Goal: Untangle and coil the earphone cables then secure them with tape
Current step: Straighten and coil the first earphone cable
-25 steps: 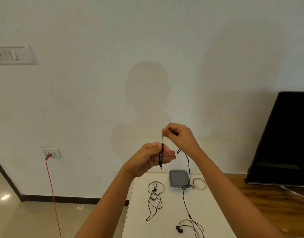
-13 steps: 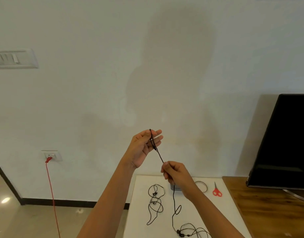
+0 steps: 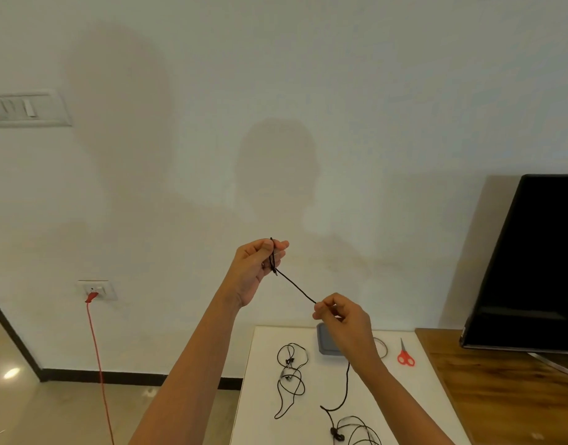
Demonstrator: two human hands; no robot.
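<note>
Left hand (image 3: pixel 255 268) raised, right hand (image 3: pixel 342 317) lower, both pinching black cable (image 3: pixel 297 288)

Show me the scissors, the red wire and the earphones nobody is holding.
Scissors (image 3: pixel 404 352): head view, where blades meet handles.
Red wire (image 3: pixel 97 358): head view, midway down its length.
Loose earphones (image 3: pixel 289 361): head view, upper earbud.

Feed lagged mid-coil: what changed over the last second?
The right hand dropped from above the left hand to below and right of it, drawing the black cable taut between them. Both hands kept their grip on it. The other earphones on the table did not move.
</note>
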